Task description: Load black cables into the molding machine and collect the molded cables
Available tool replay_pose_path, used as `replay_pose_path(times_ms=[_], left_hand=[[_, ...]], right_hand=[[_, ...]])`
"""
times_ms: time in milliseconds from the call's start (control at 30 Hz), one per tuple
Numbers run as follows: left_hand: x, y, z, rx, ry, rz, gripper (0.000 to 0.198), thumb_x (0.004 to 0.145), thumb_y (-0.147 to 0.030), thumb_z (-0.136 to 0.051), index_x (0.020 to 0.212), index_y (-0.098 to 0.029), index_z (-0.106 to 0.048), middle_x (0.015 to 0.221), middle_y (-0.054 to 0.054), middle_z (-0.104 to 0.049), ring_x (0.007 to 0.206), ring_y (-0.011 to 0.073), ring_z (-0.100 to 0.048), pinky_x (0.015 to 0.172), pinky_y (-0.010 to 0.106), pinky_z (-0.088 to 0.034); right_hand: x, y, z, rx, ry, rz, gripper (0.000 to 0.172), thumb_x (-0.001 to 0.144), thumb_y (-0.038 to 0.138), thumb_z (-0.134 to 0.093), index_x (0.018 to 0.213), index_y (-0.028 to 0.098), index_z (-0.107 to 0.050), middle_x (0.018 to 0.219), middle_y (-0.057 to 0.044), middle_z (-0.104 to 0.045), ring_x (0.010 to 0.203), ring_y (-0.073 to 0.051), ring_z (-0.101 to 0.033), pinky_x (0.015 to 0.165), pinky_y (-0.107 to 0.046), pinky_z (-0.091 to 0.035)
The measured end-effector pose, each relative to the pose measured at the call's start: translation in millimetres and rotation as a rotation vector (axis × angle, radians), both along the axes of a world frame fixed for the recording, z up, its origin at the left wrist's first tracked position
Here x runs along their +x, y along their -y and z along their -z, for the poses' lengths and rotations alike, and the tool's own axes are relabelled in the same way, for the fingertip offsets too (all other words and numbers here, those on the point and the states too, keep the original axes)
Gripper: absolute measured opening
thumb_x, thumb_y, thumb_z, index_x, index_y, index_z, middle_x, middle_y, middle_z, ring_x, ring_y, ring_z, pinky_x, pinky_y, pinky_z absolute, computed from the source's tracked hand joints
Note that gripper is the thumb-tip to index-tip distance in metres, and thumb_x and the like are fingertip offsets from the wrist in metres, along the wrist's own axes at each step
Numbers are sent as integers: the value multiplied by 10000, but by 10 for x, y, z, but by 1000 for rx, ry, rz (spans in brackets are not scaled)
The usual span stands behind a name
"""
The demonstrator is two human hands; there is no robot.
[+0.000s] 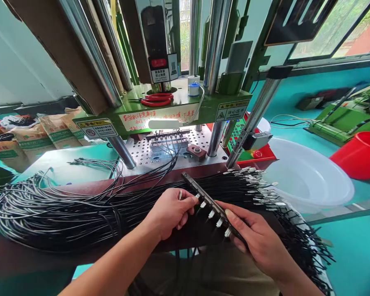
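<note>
A dark, narrow metal bar [193, 182] slants across the front of the bench, with several silvery cable connectors [211, 214] seated along its near edge. My right hand [257, 232] grips the bar's lower right end, thumb on top. Near its upper part, my left hand [172, 211] pinches a small silvery connector [197, 196] against the edge. Another small metal end [180, 195] shows between the left fingers. Behind both hands lies a thick bundle of black cables [64, 220], its silvery connector ends [257, 185] gathered at the right.
A green press [185, 110] with steel columns stands behind the bench; cables run into a metal mould [169, 147] on its perforated plate. Red pliers [157, 99] rest on the press. To the right are a red control box [257, 154], a white tub [320, 172] and a red bucket [360, 154].
</note>
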State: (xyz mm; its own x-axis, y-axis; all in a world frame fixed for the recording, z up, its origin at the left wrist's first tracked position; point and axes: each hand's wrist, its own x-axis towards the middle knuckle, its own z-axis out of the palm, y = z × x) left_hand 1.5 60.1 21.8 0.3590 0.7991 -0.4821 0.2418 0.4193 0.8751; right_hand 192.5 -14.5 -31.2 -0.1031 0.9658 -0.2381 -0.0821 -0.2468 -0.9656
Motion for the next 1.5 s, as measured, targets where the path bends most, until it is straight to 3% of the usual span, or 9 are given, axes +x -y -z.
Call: replay_pose_path(times_ms=[200, 300, 467, 567, 667, 800, 933, 1067, 1500], left_hand=[[47, -16, 31, 22, -46, 0, 282, 812, -337, -559, 589, -183, -480, 387, -81, -383, 293, 46, -275, 295, 174, -170], [10, -30, 25, 42, -92, 49, 311, 829, -379, -535, 591, -182, -494, 391, -63, -415, 304, 62, -321, 321, 185, -227], [-248, 72, -184, 324, -122, -155, 363, 832, -475, -558, 665, -154, -579, 516, -8, -543, 442, 78, -471, 440, 184, -337], [-449, 203, -295, -3, 254, -115, 246, 796, -388, -651, 779, -147, -606, 594, -1, -570, 549, 96, -540, 559, 208, -432], [-577, 272, -264, -231, 498, -141, 194, 767, -271, -702, 904, -159, -622, 740, 11, -587, 709, 129, -596, 710, 304, -511], [-532, 180, -113, -137, 313, -255, 231, 809, -302, -657, 972, -138, -649, 708, -1, -563, 562, 70, -545, 547, 204, -480], [-317, 34, -11, 23, 43, -99, 265, 792, -385, -635, 733, -127, -623, 582, -15, -527, 407, 60, -465, 371, 167, -365], [-170, -22, 51, 113, -127, 7, 338, 782, -441, -593, 601, -162, -535, 519, -25, -497, 369, 71, -434, 330, 173, -337], [-145, -49, 29, 115, -216, 54, 331, 780, -427, -546, 579, -169, -494, 504, -35, -469, 350, 58, -396, 313, 161, -299]], right_hand=[[-14, 1, -40, 31, 65, -3, 463, 885, 474, -543, 1274, 229, -596, 734, -4, -488, 481, -68, -376, 392, -216, -314], [-8, 11, -29, 12, 45, 1, 452, 887, 471, -544, 1271, 240, -597, 711, 7, -475, 483, -64, -360, 394, -206, -309], [17, 6, -4, -74, -36, 65, 434, 885, 467, -557, 1261, 254, -599, 670, 25, -464, 484, -54, -355, 404, -187, -277], [25, -11, 14, -91, -64, 65, 457, 881, 471, -562, 1281, 250, -580, 636, 35, -450, 467, -52, -364, 403, -186, -243], [27, -22, 35, -91, -70, 52, 457, 886, 464, -559, 1291, 251, -570, 667, 21, -484, 476, -54, -378, 409, -193, -236], [32, -16, 48, -84, -78, 36, 452, 887, 449, -564, 1290, 244, -573, 725, 0, -523, 482, -53, -368, 410, -202, -233], [43, -7, 34, -62, -44, -3, 453, 897, 447, -547, 1293, 230, -573, 704, 3, -518, 460, -48, -341, 404, -211, -226], [47, -6, 26, -68, -18, -12, 465, 904, 457, -530, 1307, 227, -561, 692, 3, -516, 456, -48, -341, 400, -210, -212], [19, -22, -41, -56, 29, -50, 492, 889, 486, -529, 1301, 220, -572, 765, -29, -558, 467, -58, -340, 390, -208, -263]])
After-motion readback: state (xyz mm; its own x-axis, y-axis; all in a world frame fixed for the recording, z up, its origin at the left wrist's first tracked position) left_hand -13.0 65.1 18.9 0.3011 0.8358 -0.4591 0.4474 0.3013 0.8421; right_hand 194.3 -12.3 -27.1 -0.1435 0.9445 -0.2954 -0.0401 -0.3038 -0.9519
